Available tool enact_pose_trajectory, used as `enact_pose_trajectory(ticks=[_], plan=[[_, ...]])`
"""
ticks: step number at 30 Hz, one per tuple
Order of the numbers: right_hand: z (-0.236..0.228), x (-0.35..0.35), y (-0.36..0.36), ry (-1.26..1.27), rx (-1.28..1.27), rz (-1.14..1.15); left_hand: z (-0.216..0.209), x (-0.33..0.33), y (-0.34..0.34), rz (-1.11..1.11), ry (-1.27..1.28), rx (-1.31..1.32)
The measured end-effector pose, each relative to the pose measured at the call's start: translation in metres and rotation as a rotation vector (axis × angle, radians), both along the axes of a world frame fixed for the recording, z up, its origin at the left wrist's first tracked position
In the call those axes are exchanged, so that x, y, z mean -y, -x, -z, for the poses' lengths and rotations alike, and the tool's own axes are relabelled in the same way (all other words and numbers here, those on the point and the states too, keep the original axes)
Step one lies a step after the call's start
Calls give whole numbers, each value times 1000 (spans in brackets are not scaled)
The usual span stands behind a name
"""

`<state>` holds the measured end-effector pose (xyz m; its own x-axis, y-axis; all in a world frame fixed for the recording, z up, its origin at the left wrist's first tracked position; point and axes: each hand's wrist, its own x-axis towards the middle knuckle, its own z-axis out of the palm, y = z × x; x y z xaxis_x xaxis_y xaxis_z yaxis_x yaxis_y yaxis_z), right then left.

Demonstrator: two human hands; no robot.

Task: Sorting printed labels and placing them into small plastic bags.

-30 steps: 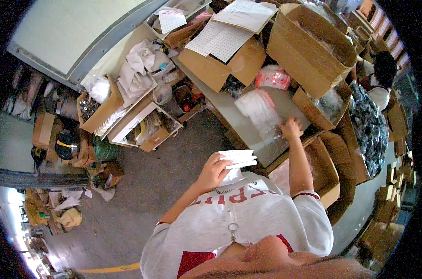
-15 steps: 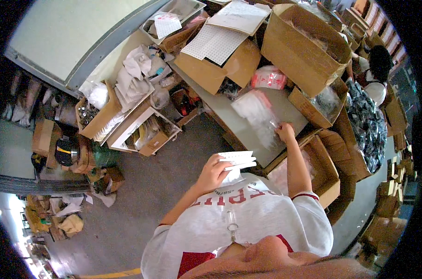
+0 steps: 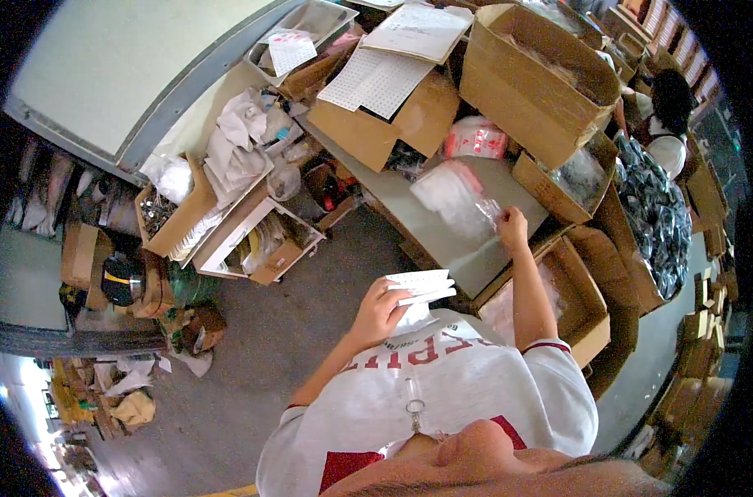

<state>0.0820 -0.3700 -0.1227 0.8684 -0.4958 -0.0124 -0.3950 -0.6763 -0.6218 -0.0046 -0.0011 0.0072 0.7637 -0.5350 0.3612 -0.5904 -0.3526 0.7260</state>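
In my left hand (image 3: 378,315), close to my chest, is a small bunch of flat white printed pieces (image 3: 422,287), perhaps cards or folded papers. The fingers are closed round their left end. Over the grey table my right hand (image 3: 512,227) pinches the edge of a clear plastic bag (image 3: 486,212). This bag lies at the near right end of a loose pile of clear bags (image 3: 447,192) spread on the tabletop. Behind the pile rests a bundle of bags with red print (image 3: 476,137).
An open cardboard box (image 3: 588,319) stands by my right arm, and a big one (image 3: 542,91) sits at the table's back. Printed sheets (image 3: 376,79) lie on a carton. Black plastic-wrapped goods (image 3: 651,224) fill a box at right. Another person (image 3: 666,116) is beyond.
My right hand has shifted slightly up and right, drawing at the bag's edge. The left hand and its white pieces stay nearly in place.
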Motion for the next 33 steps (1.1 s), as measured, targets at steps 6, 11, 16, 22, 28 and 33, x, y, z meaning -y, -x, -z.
enact_pose_trajectory(ticks=[6,11,16,22,28,33], plan=[[-24,29,20,-510,105,-67,-1,1,0,-50,37,-90],[22,18,-13,-11,-120,-90,-7,17,-4,41,39,-85],[10,-17,-25,30,-300,44,-4,12,-3,53,50,-17],[5,14,5,-1,25,33,0,8,-2,10,59,-10],[-92,43,84,-749,301,-11,-1,10,-5,-26,91,-79],[-74,47,84,-780,287,9,-6,22,-9,38,100,-81]])
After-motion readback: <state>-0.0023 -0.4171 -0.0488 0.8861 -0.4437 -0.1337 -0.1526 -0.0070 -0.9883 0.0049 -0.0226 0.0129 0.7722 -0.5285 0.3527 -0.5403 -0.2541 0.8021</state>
